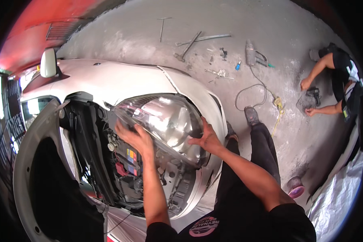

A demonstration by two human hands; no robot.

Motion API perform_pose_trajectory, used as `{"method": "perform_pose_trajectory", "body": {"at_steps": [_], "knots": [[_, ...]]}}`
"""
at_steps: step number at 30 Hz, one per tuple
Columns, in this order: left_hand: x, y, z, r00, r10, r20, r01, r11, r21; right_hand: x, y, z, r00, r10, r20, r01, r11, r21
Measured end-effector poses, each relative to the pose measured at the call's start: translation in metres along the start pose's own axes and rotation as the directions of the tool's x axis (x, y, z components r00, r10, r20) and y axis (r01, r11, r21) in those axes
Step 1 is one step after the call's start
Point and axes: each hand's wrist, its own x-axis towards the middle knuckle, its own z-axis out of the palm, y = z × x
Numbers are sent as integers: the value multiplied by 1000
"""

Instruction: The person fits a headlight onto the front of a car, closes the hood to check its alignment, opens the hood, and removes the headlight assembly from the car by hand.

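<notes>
A large clear headlight point(171, 121) sits at the front corner of a white car point(121, 82), its lens facing up at me. My right hand point(207, 139) grips its outer end, thumb over the lens and fingers around the edge. At the inner edge, my left hand point(136, 138) holds the headlight from the engine-bay side, with some fingertips hard to make out. Under the raised hood point(26, 169) the engine bay is exposed, showing a battery point(131, 159) with a colourful label just below my left hand.
On the concrete floor lie a hammer point(188, 47), a T-shaped bar point(162, 29), a blue-handled tool point(238, 65) and a corded power tool point(251, 54). Its cable reaches a yellow connector point(278, 103). At the right, another person point(332, 60) crouches over a dark device point(313, 96). A pink-rimmed container point(296, 190) stands nearby.
</notes>
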Motion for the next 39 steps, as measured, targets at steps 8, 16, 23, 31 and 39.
{"method": "perform_pose_trajectory", "body": {"at_steps": [8,16,23,31,39], "knots": [[81,66,59,548,220,807,-510,853,113,-4,-4,6,999,45,14,-45,999,28],[78,56,70,539,227,811,-489,868,83,-7,-1,6,998,46,-42,-45,999,12],[85,55,71,464,284,839,-585,810,50,-5,-8,2,999,11,-47,-10,1000,18],[75,61,64,537,301,788,-588,803,94,-6,6,7,997,-60,-51,58,998,-25],[10,51,29,920,326,216,-277,934,-227,13,28,10,989,-147,4,147,988,41]]}}
